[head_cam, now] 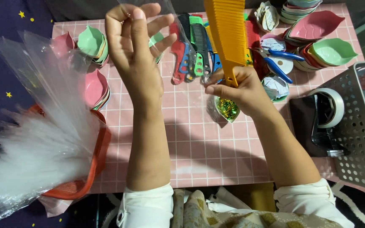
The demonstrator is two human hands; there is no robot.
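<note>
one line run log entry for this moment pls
left hand: raised, pinching clear plastic bag | right hand: gripping yellow comb upright | below: small glitter-filled dish | surface: pink grid table

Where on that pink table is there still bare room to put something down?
The near half of the pink table is bare, between the forearms and toward the tape dispenser. The far edge is crowded with combs, leaf-shaped dishes and pliers.

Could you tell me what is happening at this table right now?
A person sits at a pink gridded table. The right hand grips an orange comb upright, with a small glittery leaf-shaped dish beneath it. The left hand pinches the top of a clear plastic bag. More combs lie behind.
</note>
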